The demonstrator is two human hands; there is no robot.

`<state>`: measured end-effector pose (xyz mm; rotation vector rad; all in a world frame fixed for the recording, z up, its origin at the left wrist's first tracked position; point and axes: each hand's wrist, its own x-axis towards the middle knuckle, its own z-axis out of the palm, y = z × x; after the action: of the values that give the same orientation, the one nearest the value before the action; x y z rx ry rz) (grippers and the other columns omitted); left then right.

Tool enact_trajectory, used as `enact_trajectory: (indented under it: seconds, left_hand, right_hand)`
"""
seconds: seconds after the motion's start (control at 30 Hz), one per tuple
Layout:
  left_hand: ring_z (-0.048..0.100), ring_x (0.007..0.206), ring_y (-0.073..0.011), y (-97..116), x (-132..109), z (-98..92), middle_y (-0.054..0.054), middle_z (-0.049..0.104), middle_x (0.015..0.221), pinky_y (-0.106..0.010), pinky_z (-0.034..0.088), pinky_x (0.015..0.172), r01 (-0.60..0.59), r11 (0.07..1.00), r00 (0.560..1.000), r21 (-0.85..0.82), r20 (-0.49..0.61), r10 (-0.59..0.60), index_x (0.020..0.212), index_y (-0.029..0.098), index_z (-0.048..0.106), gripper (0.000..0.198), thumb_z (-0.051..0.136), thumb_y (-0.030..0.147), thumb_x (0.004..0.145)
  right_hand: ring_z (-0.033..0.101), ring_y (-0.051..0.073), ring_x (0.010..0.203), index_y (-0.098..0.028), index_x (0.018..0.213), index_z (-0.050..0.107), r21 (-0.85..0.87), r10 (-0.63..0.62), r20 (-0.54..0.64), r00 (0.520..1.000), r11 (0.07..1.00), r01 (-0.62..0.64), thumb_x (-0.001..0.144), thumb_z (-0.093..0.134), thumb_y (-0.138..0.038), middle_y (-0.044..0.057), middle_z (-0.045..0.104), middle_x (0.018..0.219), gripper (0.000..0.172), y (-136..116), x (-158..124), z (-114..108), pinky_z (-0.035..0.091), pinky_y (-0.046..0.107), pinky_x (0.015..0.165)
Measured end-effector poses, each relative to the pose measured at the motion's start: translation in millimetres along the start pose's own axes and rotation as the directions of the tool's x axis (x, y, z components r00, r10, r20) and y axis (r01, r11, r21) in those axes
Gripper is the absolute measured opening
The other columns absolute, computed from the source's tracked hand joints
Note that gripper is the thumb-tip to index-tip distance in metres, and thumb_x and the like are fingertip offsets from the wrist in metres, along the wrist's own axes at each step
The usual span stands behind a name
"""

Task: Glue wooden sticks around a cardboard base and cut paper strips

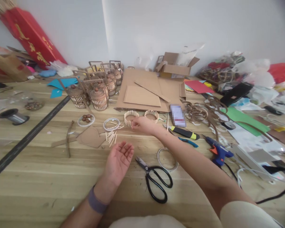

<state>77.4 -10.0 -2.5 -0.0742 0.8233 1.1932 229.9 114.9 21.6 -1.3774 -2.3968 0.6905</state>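
My left hand (pixel 119 162) is turned palm up above the table, its fingers loosely curled and apart, with nothing in it. Reaching across to the left, my right hand (pixel 143 125) has its fingers drawn together; whatever they may hold is hidden. Just behind its fingertips stands a ring of short wooden sticks (pixel 128 118), partly covered by the hand. A second stick ring (pixel 154 114) is beyond the wrist. Loose wooden sticks (pixel 112 138) lie left of my hands, beside a white hoop (pixel 111 124). Black-handled scissors (pixel 154 179) lie right of my left hand.
Several small lidded baskets (pixel 99 98) stand at the back left, near cardboard sheets (pixel 142 95). To the right lie a utility knife (pixel 185 132), a blue glue gun (pixel 219 152), a phone (pixel 178 115) and brown strips (pixel 197 112). Another hoop (pixel 159 158) lies under my right forearm.
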Motion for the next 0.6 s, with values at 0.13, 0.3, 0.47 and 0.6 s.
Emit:
enact_trajectory:
  seconds: [0.13,0.3,0.47,0.6]
  left_hand:
    - [0.07,0.066,-0.0142,-1,2,-0.3,-0.008,0.068,0.071,-0.023,0.06,0.063,0.02,1.0,1.0,-0.005,-0.015,-0.02,0.083,0.012,0.061,0.03,0.037,0.021,0.099]
    - [0.07,0.076,-0.0159,-3,3,-0.8,-0.01,0.067,0.084,-0.026,0.059,0.072,-0.017,1.0,0.999,0.009,-0.034,0.017,0.088,0.015,0.058,0.022,0.039,0.02,0.099]
    - [0.067,0.106,-0.0294,-8,0,-11.8,-0.006,0.061,0.118,-0.051,0.054,0.088,-0.077,0.994,0.978,0.078,0.198,0.061,0.112,0.031,0.056,0.033,0.07,0.036,0.083]
    - [0.07,0.088,-0.0239,-11,-5,-13.6,-0.003,0.07,0.102,-0.047,0.056,0.086,-0.133,0.977,0.931,0.168,0.358,0.066,0.103,0.026,0.06,0.04,0.082,0.027,0.069]
  right_hand:
    - [0.061,0.02,0.067,-0.017,0.056,0.064,0.061,0.044,0.039,0.998,0.997,-0.046,0.075,0.062,-0.015,0.002,0.065,0.06,0.019,4,10,-4,0.041,0.029,0.063]
    - [0.065,0.018,0.073,-0.018,0.074,0.07,0.276,0.049,0.097,0.994,0.958,-0.074,0.083,0.059,-0.03,0.002,0.073,0.075,0.019,-8,-8,-28,0.047,0.028,0.066]
    - [0.068,0.016,0.076,-0.02,0.077,0.069,0.681,-0.013,0.226,0.974,0.717,-0.148,0.08,0.065,-0.033,0.002,0.075,0.083,0.014,-39,-55,-40,0.053,0.03,0.075]
    - [0.065,0.014,0.075,-0.019,0.075,0.068,0.839,-0.058,0.289,0.955,0.495,-0.224,0.076,0.071,-0.031,0.001,0.072,0.081,0.013,-57,-84,-33,0.052,0.03,0.075]
